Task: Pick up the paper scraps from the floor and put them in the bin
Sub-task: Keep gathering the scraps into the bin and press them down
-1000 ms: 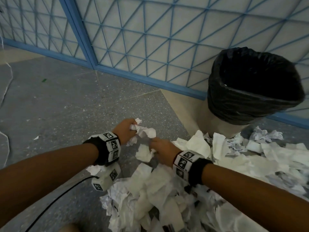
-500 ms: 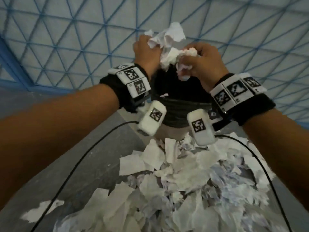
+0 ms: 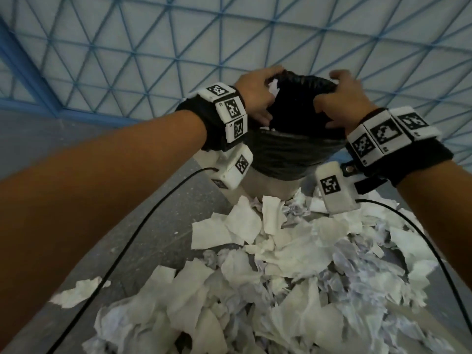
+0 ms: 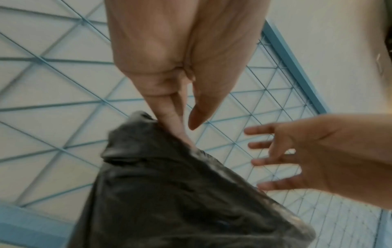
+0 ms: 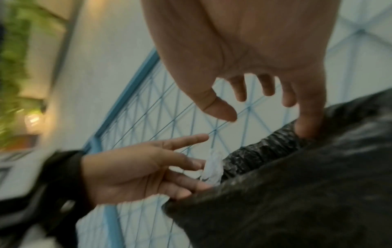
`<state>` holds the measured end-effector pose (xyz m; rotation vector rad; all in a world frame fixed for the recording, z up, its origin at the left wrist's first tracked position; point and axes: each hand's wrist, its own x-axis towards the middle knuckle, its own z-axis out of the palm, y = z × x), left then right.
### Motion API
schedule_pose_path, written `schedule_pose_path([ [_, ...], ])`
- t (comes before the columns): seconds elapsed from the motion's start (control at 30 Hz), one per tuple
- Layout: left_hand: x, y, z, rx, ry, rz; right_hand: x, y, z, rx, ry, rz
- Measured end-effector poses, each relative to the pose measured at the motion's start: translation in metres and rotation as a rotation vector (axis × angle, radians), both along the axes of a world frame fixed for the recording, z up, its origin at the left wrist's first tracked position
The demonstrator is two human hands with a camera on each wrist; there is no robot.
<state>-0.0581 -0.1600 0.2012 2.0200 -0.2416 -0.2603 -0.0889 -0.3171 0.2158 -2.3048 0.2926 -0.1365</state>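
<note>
The bin (image 3: 293,149), lined with a black bag, stands against the wall, and both my hands hover over its mouth. My left hand (image 3: 252,95) has straight, spread fingers, and one of its fingers (image 4: 180,127) touches the bag's rim (image 4: 169,184). A white paper scrap (image 5: 212,167) hangs loose just off the left fingertips, over the bin. Fingers spread and holding nothing, my right hand (image 3: 342,98) has its little finger (image 5: 307,120) on the bag's rim (image 5: 275,147). A large pile of torn white paper scraps (image 3: 281,264) covers the floor in front of the bin.
Behind the bin runs a blue-framed mesh panel (image 3: 153,60). Grey speckled floor (image 3: 158,213) lies left of the pile, with one stray scrap (image 3: 79,292) on it. Black cables (image 3: 132,238) trail from both wrist cameras across the floor and pile.
Both hands rose from the pile gripping a bunch of scraps, reached the bin's mouth and spread their fingers. The bunch has left both hands.
</note>
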Motion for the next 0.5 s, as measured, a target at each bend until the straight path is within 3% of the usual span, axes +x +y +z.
schedule_pose_path([
  [0.07,-0.005,0.012,-0.002,-0.069,-0.033,0.045,-0.008,0.018,0.001,-0.149,-0.251,0.049],
  [0.13,-0.009,0.021,-0.003,0.052,-0.178,0.045,-0.019,0.042,-0.006,-0.196,-0.421,0.157],
  [0.2,-0.010,0.025,-0.008,0.252,-0.290,0.032,-0.030,0.068,-0.019,-0.170,-0.515,0.246],
  [0.37,-0.025,0.023,-0.010,0.271,-0.435,-0.172,-0.050,0.100,-0.050,0.047,-0.775,0.271],
  [0.43,-0.027,0.035,-0.011,0.231,-0.358,-0.089,-0.061,0.105,-0.066,0.133,-0.811,0.296],
  [0.5,-0.033,0.056,-0.016,0.128,-0.371,0.065,-0.073,0.110,-0.093,0.122,-0.711,0.376],
])
